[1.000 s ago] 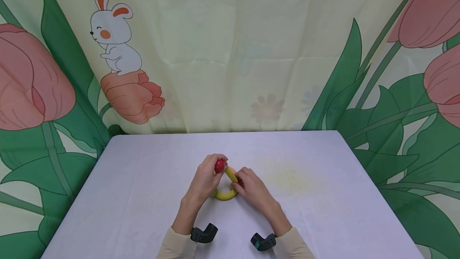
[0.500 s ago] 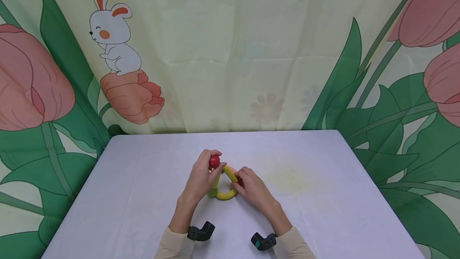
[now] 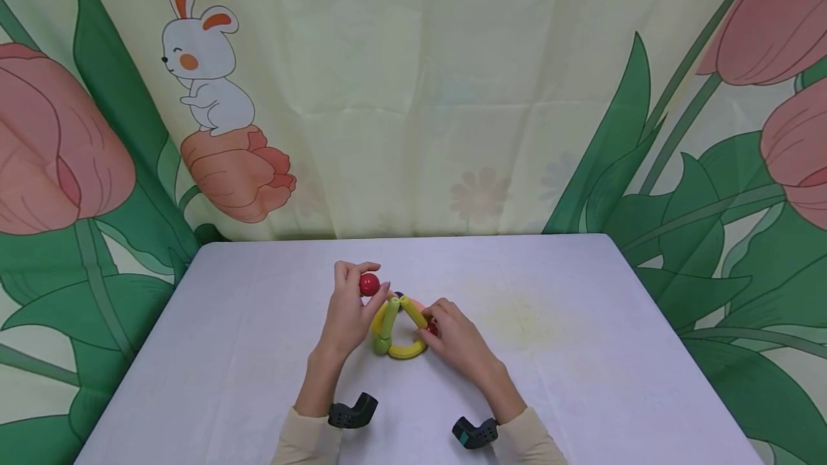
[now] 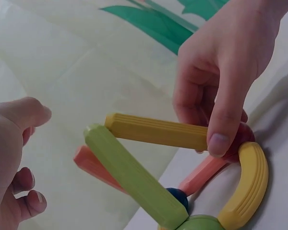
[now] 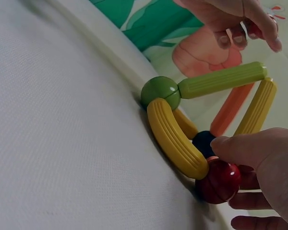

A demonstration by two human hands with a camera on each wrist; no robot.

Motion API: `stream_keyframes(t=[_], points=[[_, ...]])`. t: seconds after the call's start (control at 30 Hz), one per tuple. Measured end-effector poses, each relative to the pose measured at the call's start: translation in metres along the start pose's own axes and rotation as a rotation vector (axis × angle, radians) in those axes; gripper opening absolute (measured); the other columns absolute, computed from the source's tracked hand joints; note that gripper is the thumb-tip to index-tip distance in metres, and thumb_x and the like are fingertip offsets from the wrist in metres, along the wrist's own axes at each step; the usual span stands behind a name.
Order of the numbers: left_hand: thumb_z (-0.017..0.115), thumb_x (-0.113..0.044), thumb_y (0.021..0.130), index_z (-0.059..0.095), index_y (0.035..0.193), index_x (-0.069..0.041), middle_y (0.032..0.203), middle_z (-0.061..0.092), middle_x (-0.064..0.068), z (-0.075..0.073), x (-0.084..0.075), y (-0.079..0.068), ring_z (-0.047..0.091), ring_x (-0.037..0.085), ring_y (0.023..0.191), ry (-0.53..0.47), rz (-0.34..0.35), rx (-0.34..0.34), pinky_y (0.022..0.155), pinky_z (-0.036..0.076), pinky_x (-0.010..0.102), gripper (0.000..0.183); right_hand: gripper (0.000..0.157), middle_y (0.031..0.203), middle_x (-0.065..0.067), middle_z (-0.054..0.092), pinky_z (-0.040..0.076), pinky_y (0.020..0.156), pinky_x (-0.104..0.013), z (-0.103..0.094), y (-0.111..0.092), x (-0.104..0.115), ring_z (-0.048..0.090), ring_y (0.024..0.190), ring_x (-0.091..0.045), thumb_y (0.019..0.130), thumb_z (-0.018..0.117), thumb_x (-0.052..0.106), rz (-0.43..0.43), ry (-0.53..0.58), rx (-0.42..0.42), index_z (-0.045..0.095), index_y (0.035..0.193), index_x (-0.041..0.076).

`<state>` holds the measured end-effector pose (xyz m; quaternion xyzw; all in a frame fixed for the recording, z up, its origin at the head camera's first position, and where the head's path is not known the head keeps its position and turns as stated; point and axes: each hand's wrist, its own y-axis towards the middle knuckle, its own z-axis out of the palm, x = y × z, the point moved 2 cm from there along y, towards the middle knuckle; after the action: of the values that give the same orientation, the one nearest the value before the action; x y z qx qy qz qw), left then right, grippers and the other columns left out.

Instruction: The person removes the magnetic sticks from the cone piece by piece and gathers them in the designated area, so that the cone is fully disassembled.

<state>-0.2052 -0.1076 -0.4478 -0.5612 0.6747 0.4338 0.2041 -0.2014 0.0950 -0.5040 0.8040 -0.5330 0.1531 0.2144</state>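
In the head view my left hand (image 3: pixel 345 313) pinches a loose red ball (image 3: pixel 370 284) between thumb and fingers, left of a frame of toy building rods and balls. My right hand (image 3: pixel 454 341) grips the frame's right corner, its thumb over the red corner ball (image 5: pixel 220 182) and the foot of a straight yellow rod (image 4: pixel 156 132). A light green rod (image 5: pixel 223 80) rises from a green ball (image 5: pixel 161 92); a coral rod (image 5: pixel 230 111) leans up from a dark blue ball (image 5: pixel 204 142). These three rods lean together at their tops. A curved yellow rod (image 5: pixel 175 139) joins the green and red balls.
The frame stands on a white-covered table (image 3: pixel 258 350), near its middle. Behind the table's far edge hangs a curtain (image 3: pixel 413 92) printed with tulips and a rabbit. Each wrist wears a black camera mount (image 3: pixel 353 411).
My left hand has drawn away from the top of the frame, up and to the left, carrying the red ball. The light green rod has come into sight. My right hand stays in place.
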Motion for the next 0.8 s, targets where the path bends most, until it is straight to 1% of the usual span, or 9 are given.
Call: stream_keyframes(t=[0.03,0.1,0.23,0.33,0.47,0.6,0.8], points=[[0.073,-0.024,0.092,0.054,0.128,-0.011,0.116,0.042,0.009,-0.001,0.001,0.0,0.059,0.019,0.089,-0.003,-0.004,-0.002,0.068,0.054,0.017,0.043,0.03,0.1,0.004,0.058,0.05,0.073,-0.022,0.0,0.0,0.0,0.048,0.086,-0.009,0.089,0.077,0.031,0.001,-0.001,0.002,0.068,0.111,0.013],[0.072,-0.022,0.093,0.05,0.127,-0.009,0.117,0.044,0.01,-0.002,0.003,0.001,0.058,0.02,0.089,-0.018,-0.008,-0.009,0.069,0.056,0.021,0.043,0.03,0.1,0.004,0.057,0.05,0.072,-0.021,0.0,0.0,-0.001,0.048,0.086,-0.008,0.089,0.077,0.032,0.005,-0.001,0.005,0.068,0.111,0.013],[0.07,-0.018,0.093,0.041,0.126,-0.007,0.119,0.049,0.014,-0.006,0.007,0.001,0.059,0.026,0.099,-0.047,-0.029,-0.015,0.078,0.061,0.036,0.045,0.033,0.1,0.005,0.057,0.048,0.071,-0.021,0.0,0.001,-0.001,0.047,0.086,-0.009,0.088,0.076,0.035,0.012,0.003,0.008,0.068,0.112,0.013],[0.069,-0.017,0.093,0.035,0.127,-0.006,0.119,0.052,0.016,-0.008,0.011,0.0,0.06,0.03,0.105,-0.048,-0.052,-0.01,0.083,0.06,0.044,0.049,0.037,0.1,0.005,0.057,0.046,0.07,-0.02,0.0,0.0,-0.002,0.047,0.087,-0.008,0.088,0.076,0.038,0.017,0.008,0.012,0.068,0.114,0.013],[0.067,-0.017,0.094,0.028,0.125,-0.005,0.12,0.049,0.018,-0.011,0.017,0.0,0.06,0.034,0.107,-0.026,-0.057,-0.006,0.086,0.06,0.047,0.052,0.041,0.101,0.005,0.057,0.046,0.07,-0.02,0.0,0.0,-0.002,0.047,0.087,-0.008,0.088,0.076,0.041,0.017,0.015,0.02,0.067,0.117,0.013],[0.068,-0.017,0.095,0.025,0.122,-0.005,0.119,0.046,0.019,-0.015,0.026,0.002,0.059,0.035,0.106,-0.017,-0.068,-0.005,0.087,0.059,0.048,0.052,0.045,0.101,0.006,0.056,0.046,0.071,-0.02,0.0,-0.001,-0.003,0.047,0.087,-0.008,0.087,0.076,0.045,0.015,0.021,0.027,0.066,0.118,0.013],[0.069,-0.023,0.095,0.027,0.127,-0.004,0.121,0.049,0.019,-0.023,0.044,0.005,0.056,0.034,0.11,-0.032,-0.166,0.004,0.091,0.056,0.048,0.056,0.053,0.099,0.006,0.055,0.046,0.072,-0.021,0.0,0.0,-0.004,0.047,0.087,-0.008,0.086,0.074,0.052,0.02,0.028,0.025,0.066,0.12,0.013]])
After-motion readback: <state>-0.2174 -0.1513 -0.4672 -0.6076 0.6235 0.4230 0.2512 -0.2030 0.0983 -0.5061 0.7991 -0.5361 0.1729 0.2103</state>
